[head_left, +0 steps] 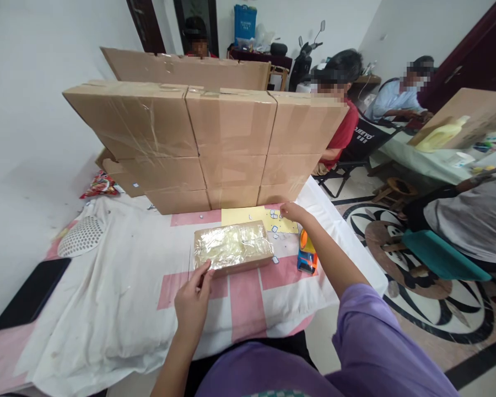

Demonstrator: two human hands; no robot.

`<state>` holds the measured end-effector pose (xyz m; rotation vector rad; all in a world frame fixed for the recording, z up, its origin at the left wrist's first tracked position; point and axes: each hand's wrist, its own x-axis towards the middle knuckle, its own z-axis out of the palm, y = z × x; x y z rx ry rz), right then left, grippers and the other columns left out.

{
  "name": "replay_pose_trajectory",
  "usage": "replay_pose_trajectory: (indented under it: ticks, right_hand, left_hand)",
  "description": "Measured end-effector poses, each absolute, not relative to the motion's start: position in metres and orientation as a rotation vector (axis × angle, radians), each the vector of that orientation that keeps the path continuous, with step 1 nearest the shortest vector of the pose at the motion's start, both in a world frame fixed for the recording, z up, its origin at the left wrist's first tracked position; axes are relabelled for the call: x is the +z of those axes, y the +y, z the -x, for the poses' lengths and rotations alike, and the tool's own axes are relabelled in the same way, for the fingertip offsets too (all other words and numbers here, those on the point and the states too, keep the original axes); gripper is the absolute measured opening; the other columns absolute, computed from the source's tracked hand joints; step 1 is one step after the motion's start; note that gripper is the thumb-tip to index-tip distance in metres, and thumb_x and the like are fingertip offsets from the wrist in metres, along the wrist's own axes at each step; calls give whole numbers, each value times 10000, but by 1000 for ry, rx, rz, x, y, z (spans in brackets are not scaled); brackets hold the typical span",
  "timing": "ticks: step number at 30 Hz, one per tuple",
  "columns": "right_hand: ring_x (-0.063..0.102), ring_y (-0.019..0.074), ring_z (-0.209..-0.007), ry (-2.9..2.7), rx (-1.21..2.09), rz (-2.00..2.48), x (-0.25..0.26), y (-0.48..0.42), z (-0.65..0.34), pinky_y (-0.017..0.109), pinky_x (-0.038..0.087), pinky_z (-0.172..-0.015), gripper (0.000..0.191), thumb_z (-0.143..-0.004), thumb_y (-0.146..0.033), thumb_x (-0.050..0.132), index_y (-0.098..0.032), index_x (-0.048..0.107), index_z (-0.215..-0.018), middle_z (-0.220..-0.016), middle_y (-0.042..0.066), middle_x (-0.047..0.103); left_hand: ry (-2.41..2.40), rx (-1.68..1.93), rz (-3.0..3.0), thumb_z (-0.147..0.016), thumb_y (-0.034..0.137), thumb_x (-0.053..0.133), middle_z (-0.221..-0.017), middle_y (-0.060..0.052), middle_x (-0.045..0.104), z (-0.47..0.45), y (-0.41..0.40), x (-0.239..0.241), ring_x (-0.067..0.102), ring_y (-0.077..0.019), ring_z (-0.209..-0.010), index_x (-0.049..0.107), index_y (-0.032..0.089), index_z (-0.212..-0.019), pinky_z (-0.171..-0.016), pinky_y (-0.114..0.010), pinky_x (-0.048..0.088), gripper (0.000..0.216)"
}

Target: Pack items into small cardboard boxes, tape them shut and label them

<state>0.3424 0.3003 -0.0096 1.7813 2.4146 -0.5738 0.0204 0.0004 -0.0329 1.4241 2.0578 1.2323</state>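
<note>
1. The small box (233, 245) lies beyond the left hand (192, 300) and to its right, long axis running sideways across the person's front.
2. The left hand is nearer, thumb and finger drawn together at the box's near left corner; whether they pinch anything cannot be told.
3. From the right hand (294, 212), the box lies leftward and bodyward. Those fingers curl inward, any grip unclear.
4. Bodyward of the right hand sits a tape dispenser (307, 259).

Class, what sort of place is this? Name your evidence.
Perhaps a household room used as a shared workspace: a motor scooter stands indoors, and a cardboard partition rests on a cloth-covered table, with a seated person in red beyond.
</note>
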Motion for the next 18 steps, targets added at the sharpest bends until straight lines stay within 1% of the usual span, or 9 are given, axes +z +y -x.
replay_pose_trajectory:
  ticks: [2,4,6,8,10,14,16,18]
  right_hand:
    - [643,174,-847,2542,-634,-1797,1,292,-346,270,485,-770,116,-891,-133,579,-161,691,-886,-909,43,722]
    - [632,158,-778,2648,-699,-1821,9,281,-351,251,461,-722,169,-906,-142,518,-176,682,-929,-880,30,726]
    - [621,162,-762,2727,-732,-1873,12,268,-357,252,438,-706,163,-907,-166,510,-185,669,-934,-885,41,728]
    - [613,172,-771,2773,-745,-1943,11,256,-361,258,421,-706,126,-898,-181,522,-192,648,-893,-897,57,727]
    - [604,163,-726,2792,-788,-2003,7,246,-361,255,416,-679,118,-905,-202,501,-200,619,-895,-895,56,730]
    - [521,126,-528,2786,-1200,-2145,-3,234,-351,247,404,-572,162,-911,-254,451,-214,561,-1021,-841,22,732]
    - [514,134,-528,2779,-1336,-2254,-6,234,-346,254,409,-586,139,-889,-264,471,-216,557,-987,-751,6,706]
    - [543,155,-592,2773,-1299,-2396,-7,236,-341,265,420,-635,97,-870,-261,487,-219,560,-918,-672,-4,656]
  left_hand:
    - [2064,1241,-1419,-919,546,586,-679,3,707,-19,0,-33,612,-148,-539,748,253,-1162,-554,-258,448,414]
    - [2041,1244,-1405,-915,552,591,-650,10,684,-15,-1,-34,599,-144,-526,744,245,-1170,-548,-258,449,428]
    - [2004,1258,-1375,-909,557,598,-646,15,665,-9,0,-37,593,-142,-538,735,234,-1188,-551,-256,459,448]
    - [1969,1295,-1323,-904,551,608,-643,19,640,0,1,-39,585,-141,-558,724,221,-1206,-556,-253,466,462]
    - [1942,1339,-1258,-897,541,623,-627,26,607,8,3,-41,568,-139,-565,713,206,-1224,-552,-250,465,476]
    - [1910,1368,-1211,-884,520,648,-636,23,589,16,6,-41,554,-132,-568,711,185,-1225,-550,-249,462,482]
    - [1914,1358,-1214,-880,513,655,-628,27,582,15,6,-41,545,-126,-563,713,186,-1219,-551,-245,459,475]
    - [1913,1350,-1206,-876,515,659,-614,33,573,11,7,-40,529,-120,-554,709,186,-1223,-536,-237,448,481]
